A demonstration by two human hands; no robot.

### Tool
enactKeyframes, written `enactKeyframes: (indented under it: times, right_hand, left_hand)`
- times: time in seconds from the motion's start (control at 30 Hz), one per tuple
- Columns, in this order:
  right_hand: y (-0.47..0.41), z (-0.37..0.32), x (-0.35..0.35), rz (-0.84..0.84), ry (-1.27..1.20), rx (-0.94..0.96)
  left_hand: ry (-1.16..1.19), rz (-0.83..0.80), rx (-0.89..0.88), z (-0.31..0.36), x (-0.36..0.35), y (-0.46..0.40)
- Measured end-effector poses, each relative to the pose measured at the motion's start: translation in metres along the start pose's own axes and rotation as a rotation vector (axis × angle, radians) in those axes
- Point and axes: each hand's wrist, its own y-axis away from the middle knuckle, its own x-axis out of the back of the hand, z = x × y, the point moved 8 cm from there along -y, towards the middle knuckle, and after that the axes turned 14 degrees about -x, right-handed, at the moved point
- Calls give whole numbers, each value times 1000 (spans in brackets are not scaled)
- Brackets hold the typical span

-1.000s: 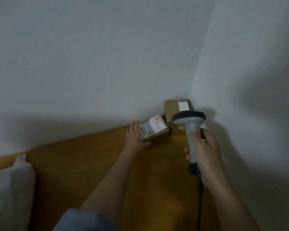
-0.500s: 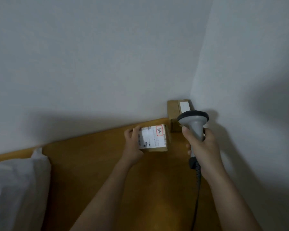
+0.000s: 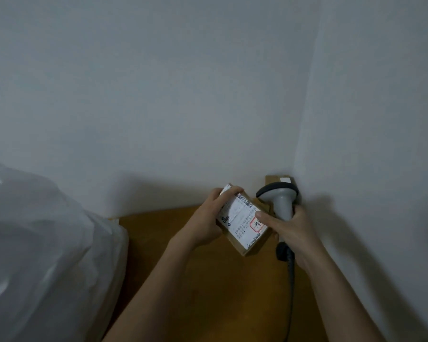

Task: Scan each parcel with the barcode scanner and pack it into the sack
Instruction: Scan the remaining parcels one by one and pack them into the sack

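A small brown cardboard parcel (image 3: 242, 223) with a white shipping label and a red stamp is lifted off the table and tilted, label facing me. My left hand (image 3: 209, 215) grips its left end, fingers curled over the top edge. My right hand (image 3: 290, 230) holds the grey barcode scanner (image 3: 281, 197) by its handle, and its thumb rests on the parcel's label. The scanner's head points toward the corner, above the parcel. A white sack (image 3: 42, 255) bulges at the left.
A second brown parcel (image 3: 279, 180) with a small white label stands in the wall corner behind the scanner. The scanner's dark cable (image 3: 291, 290) hangs down over the wooden table (image 3: 208, 292). White walls close in at the back and right.
My left hand has lifted the parcel from the table and turned it nearer to me. My right hand with the scanner came against it, thumb on the label. The view swung left, showing more sack.
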Motion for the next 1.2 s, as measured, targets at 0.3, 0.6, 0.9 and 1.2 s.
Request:
enactKeyframes:
  times: [0.3,0.6,0.9,1.2]
  right_hand:
    - [53,-5,-6,87,-201,63]
    - [92,-19,-24,100,-226,160]
    - [149,-56,-19,110,35,251]
    - [222,-93,-18,-18,172,363]
  left_hand:
    - [791,628,479,2,20,77]
    - [1124,488,468,41,-28,111]
    - [737,704,616,36,8,142]
    - [654,787,674,37,17,154]
